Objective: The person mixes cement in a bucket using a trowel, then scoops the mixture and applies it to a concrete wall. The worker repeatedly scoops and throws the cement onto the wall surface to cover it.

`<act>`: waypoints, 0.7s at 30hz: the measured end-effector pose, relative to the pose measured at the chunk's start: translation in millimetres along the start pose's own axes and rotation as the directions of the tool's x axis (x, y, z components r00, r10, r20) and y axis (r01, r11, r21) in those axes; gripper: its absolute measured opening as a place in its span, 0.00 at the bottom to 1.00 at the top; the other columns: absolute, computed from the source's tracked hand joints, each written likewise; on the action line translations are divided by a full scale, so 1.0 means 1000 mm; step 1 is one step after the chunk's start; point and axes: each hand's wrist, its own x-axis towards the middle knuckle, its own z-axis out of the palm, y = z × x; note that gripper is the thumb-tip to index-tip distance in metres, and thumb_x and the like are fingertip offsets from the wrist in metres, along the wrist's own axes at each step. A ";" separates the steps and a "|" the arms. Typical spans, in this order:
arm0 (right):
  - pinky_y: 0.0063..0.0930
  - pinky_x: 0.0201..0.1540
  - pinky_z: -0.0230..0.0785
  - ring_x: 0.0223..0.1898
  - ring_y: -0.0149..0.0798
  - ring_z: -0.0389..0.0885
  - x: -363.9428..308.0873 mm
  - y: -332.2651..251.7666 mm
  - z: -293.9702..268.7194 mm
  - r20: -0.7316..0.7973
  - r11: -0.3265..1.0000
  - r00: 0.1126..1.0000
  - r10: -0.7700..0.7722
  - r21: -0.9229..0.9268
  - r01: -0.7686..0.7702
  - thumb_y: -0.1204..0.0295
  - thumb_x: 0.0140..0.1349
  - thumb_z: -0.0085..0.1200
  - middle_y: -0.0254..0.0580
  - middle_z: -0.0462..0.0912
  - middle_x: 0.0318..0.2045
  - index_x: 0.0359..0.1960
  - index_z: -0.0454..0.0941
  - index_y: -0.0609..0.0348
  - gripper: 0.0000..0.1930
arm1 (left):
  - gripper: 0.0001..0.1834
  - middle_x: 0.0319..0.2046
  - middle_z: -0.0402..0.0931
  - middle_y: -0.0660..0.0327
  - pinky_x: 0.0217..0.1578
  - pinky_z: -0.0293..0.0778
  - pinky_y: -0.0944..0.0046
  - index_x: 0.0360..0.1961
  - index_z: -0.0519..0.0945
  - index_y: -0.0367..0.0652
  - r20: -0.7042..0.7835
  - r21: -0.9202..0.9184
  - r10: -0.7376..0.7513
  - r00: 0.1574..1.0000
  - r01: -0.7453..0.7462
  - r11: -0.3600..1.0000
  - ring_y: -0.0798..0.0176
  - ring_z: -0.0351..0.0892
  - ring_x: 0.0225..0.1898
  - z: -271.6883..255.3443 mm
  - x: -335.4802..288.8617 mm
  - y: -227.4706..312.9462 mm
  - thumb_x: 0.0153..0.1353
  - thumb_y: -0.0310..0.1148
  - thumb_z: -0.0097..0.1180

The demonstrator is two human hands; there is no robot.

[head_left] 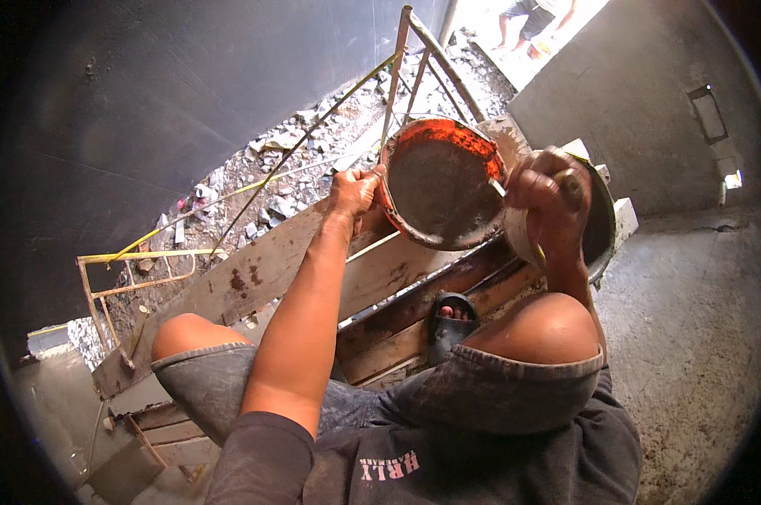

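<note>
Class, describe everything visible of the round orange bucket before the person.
The round orange bucket looks plastic, its bright inner wall smeared grey. Wet-looking grey paste lies inside. Its open mouth faces the camera, above brown wooden planks; what supports it is unclear. The left hand grips its left rim; the right hand is rightward.

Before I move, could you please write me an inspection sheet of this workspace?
Surface: stained wooden planks with gaps between them.
Job's things: orange bucket holding grey mix; tool handle, tool's kind unclear.
Clutter: broken rubble beyond the planks.
Hands: left hand gripping the bucket's rim; right hand closed around the handle.
Cables: nothing seen.
Surroundings: grey walls, metal frame, dark round container right of the bucket, another person in the bright opening.
</note>
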 end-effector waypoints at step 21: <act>0.23 0.29 0.63 0.25 0.25 0.69 -0.019 0.048 -0.013 0.267 0.964 0.941 0.206 0.107 -0.242 0.72 0.54 0.56 0.34 0.74 0.22 0.23 0.71 0.62 0.08 | 0.16 0.20 0.77 0.65 0.19 0.69 0.67 0.28 0.78 0.42 0.045 -0.039 -0.003 0.999 0.005 0.999 0.71 0.73 0.17 0.000 -0.007 0.005 0.63 0.42 0.64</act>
